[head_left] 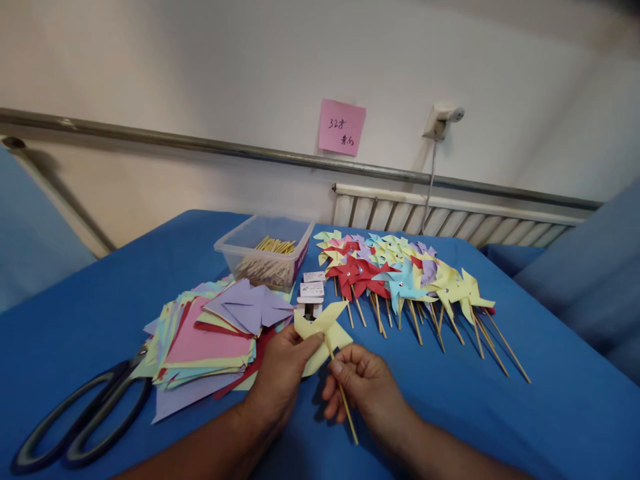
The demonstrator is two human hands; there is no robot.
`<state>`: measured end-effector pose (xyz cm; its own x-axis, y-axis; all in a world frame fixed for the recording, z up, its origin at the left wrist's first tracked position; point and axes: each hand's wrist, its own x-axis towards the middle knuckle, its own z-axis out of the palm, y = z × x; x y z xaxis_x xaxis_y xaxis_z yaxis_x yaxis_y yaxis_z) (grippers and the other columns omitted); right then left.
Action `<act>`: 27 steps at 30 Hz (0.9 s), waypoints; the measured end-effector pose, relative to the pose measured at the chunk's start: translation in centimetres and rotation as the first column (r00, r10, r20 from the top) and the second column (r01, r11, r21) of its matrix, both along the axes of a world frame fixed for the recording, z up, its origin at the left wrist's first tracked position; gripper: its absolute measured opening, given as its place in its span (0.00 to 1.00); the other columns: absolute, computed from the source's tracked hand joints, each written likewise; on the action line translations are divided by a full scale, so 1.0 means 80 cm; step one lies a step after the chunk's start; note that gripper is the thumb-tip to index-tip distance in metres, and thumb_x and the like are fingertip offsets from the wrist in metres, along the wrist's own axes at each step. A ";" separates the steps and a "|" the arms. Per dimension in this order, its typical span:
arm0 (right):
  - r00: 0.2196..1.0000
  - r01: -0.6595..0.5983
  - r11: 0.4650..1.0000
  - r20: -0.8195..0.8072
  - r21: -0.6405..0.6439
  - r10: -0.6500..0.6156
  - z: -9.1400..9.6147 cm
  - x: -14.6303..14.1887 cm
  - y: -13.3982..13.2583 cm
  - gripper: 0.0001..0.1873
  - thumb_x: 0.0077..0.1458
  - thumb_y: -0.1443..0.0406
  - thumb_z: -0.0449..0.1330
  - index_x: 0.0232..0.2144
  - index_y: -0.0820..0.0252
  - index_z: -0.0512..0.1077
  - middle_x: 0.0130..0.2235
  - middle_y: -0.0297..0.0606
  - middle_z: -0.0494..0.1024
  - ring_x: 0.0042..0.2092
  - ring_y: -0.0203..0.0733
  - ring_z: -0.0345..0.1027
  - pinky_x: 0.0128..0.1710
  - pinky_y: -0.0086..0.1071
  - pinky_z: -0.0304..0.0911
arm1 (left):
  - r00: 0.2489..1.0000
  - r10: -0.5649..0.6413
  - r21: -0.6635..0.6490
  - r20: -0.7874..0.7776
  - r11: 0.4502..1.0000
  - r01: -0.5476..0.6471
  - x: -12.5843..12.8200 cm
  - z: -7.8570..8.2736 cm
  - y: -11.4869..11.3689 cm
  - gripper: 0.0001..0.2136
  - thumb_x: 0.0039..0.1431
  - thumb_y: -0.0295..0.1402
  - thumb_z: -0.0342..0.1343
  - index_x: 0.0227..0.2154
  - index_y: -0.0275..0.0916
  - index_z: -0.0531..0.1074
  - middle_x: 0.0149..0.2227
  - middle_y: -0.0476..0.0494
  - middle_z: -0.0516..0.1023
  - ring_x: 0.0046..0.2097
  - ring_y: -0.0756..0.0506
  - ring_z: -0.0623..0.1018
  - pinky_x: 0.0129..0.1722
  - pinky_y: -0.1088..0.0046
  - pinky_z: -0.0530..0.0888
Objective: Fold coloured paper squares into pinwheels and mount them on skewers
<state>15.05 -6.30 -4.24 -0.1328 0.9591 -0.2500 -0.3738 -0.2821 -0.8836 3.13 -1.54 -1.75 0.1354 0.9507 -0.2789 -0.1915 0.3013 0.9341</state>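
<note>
A pale yellow paper pinwheel (327,321) is pinched in my left hand (280,363), the thumb pressed near its centre. A thin wooden stick (346,405) runs from behind my thumb at the pinwheel down toward me. My right hand (367,381) holds this stick just below the paper, between thumb and fingers. Whether a pin joins stick and paper is hidden by my thumb. Left of my hands lies a pile of coloured paper squares (210,343), with a cut purple sheet (250,303) on top. Small white boxes (312,290) stand just beyond the pinwheel.
Large dark-handled scissors (95,413) lie at the left, their blades partly under the paper. A clear plastic box (267,250) holds many wooden sticks. Several finished pinwheels (400,280) are heaped at the right on the blue cloth (450,413). A radiator (450,217) lines the wall behind.
</note>
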 end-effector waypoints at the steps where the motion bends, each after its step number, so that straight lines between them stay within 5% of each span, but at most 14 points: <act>1: 1.000 0.002 1.000 0.002 -0.002 -0.002 0.001 0.000 0.000 0.25 0.43 0.47 0.64 0.26 0.62 0.62 0.20 0.32 0.75 0.17 0.33 0.68 0.14 0.21 0.57 | 1.000 -0.001 0.004 -0.006 1.000 0.001 0.001 0.001 0.000 0.12 0.42 0.35 0.63 0.29 0.33 0.75 0.25 0.47 0.77 0.24 0.50 0.72 0.26 0.75 0.66; 27: 0.998 0.067 0.997 0.019 -0.025 -0.067 -0.001 0.002 -0.001 0.27 0.37 0.48 0.68 0.26 0.62 0.62 0.18 0.31 0.74 0.16 0.31 0.66 0.13 0.20 0.58 | 1.000 -0.001 0.005 0.003 1.000 0.001 0.000 -0.007 -0.002 0.10 0.45 0.34 0.61 0.31 0.33 0.74 0.28 0.45 0.78 0.25 0.50 0.72 0.26 0.75 0.67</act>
